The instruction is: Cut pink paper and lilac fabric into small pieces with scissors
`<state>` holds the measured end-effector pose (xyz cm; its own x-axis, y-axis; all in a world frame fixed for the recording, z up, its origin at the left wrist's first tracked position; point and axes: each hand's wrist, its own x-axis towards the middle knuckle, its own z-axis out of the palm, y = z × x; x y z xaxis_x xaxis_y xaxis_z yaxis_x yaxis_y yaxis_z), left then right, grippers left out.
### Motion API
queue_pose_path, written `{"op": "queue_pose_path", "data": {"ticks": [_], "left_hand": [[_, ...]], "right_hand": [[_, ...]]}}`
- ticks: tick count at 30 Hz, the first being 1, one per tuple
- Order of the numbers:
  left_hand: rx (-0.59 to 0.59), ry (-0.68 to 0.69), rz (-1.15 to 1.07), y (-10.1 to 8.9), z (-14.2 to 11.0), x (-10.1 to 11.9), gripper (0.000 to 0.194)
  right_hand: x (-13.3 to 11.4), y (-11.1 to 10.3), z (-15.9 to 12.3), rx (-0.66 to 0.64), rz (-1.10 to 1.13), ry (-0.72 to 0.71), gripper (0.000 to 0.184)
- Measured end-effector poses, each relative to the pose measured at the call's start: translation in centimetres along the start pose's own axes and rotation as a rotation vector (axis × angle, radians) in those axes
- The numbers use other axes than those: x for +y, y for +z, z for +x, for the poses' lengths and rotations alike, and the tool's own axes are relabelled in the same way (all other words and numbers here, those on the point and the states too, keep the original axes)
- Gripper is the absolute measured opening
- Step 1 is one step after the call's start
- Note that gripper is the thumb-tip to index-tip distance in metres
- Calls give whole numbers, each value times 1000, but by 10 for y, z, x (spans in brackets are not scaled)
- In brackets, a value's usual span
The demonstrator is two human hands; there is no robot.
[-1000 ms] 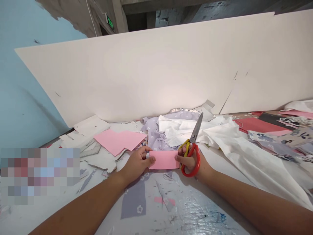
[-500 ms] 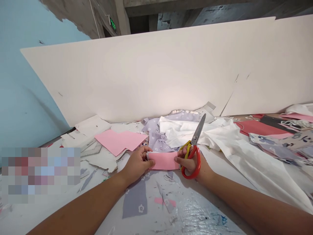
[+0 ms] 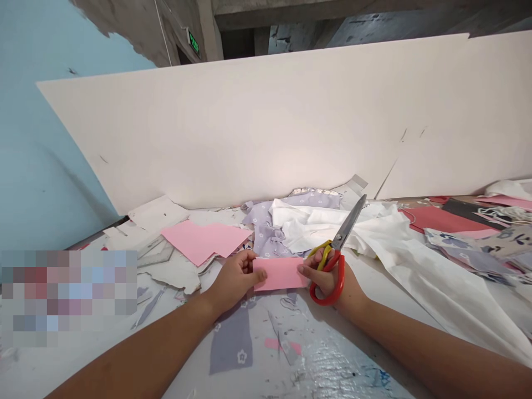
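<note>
A small pink rectangular piece (image 3: 279, 274), paper or fabric, is stretched between both hands above the table. My left hand (image 3: 238, 277) pinches its left end between thumb and fingers. At the right end, my right hand (image 3: 328, 276) grips it with thumb and fingertips. Scissors (image 3: 341, 237) with red and yellow handles hang on the fingers of that same hand, blades closed and pointing up to the right. Under the hands lies a grey-purple flowered fabric piece (image 3: 231, 346), beside a pink scrap (image 3: 282, 346).
A larger pink piece (image 3: 205, 239) and white card scraps (image 3: 158, 213) lie at the left. Behind the hands are crumpled flowered fabric (image 3: 266, 227) and long white cloth (image 3: 386, 233). Red and patterned pieces (image 3: 453, 219) pile up at the right. A white board (image 3: 266, 127) stands along the back.
The scissors have tilted further right in my right hand, their tip lower and farther right. The pink piece stays between both hands, with its angle slightly changed.
</note>
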<state>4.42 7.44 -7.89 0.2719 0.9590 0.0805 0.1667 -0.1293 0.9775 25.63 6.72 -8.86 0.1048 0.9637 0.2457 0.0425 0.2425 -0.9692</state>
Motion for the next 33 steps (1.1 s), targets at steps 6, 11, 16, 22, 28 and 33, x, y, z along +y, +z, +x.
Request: {"op": "queue_pose_path", "data": {"ticks": [6, 11, 16, 22, 28, 33], "left_hand": [[8, -36, -34, -1, 1, -1, 23], [58, -109, -114, 1, 2, 3, 25], [162, -145, -27, -5, 4, 3, 23], [164, -154, 175, -17, 3, 7, 21], [92, -93, 454, -24, 7, 14, 24], [236, 231, 626, -12, -1, 28, 22]], "right_hand": [[-10, -4, 1, -29, -31, 10, 29], [-17, -10, 7, -14, -4, 52, 27], [-41, -20, 10, -91, 49, 67, 28], [-51, -32, 20, -130, 115, -18, 29], [-76, -39, 20, -248, 174, -30, 31], [-109, -39, 2, -466, 238, 57, 31]]}}
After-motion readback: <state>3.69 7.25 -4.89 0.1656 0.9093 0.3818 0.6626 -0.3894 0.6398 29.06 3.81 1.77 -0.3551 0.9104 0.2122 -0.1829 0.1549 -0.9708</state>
